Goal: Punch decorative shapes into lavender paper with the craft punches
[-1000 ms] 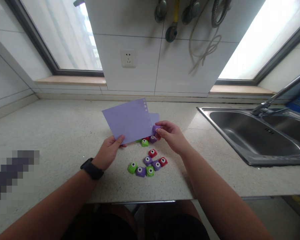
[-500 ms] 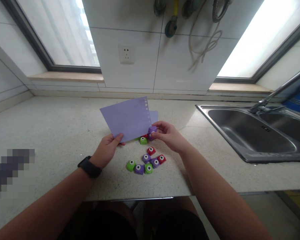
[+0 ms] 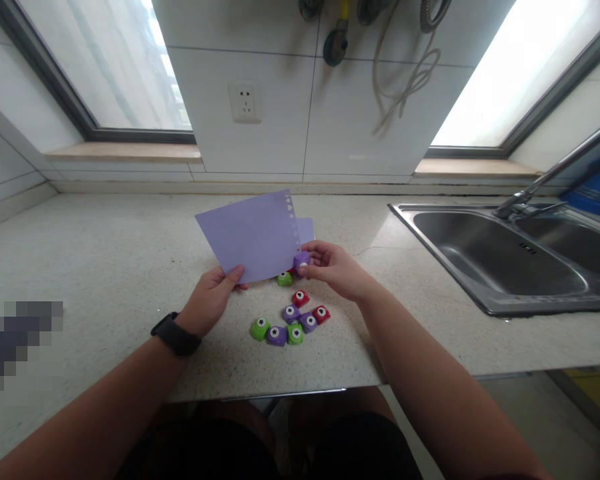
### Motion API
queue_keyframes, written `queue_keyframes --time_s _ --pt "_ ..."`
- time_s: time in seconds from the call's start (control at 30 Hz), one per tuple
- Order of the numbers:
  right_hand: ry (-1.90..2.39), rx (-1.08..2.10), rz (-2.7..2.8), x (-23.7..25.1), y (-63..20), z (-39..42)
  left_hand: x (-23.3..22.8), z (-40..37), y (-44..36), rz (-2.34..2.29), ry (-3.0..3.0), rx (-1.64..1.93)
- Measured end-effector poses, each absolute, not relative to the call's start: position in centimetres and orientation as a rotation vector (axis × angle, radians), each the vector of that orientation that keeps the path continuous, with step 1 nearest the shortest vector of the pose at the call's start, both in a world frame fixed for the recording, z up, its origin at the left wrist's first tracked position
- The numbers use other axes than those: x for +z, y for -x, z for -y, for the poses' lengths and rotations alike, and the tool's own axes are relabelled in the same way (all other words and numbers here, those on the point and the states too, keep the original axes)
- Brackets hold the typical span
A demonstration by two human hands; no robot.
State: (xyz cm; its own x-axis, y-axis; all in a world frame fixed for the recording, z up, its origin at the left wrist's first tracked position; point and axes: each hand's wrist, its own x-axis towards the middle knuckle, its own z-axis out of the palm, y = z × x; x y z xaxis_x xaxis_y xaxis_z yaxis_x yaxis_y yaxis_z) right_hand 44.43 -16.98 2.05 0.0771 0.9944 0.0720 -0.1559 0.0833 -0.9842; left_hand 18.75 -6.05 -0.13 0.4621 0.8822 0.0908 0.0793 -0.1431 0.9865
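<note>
Lilac paper sheet (image 3: 250,235), punched right edge | left hand (image 3: 209,301) fingers pinch its corner | right hand (image 3: 333,267) fingers grip purple punch (image 3: 301,259)

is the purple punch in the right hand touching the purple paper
Touching. The head view shows the purple punch, pinched in the right hand, clamped on the lower right edge of the purple paper, with no gap.

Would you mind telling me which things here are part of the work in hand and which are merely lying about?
In hand:
left hand holding the purple paper sheet
right hand pinching the purple punch at the sheet's edge

Lying about:
spare punches on the counter
sink
wall socket
</note>
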Motion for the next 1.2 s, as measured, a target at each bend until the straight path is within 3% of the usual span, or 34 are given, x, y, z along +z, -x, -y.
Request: queue_keyframes --time_s 1.2 --pt "1.067 1.166 1.119 1.79 -44.66 16.93 -0.54 5.66 -18.36 -0.934 -1.681 0.805"
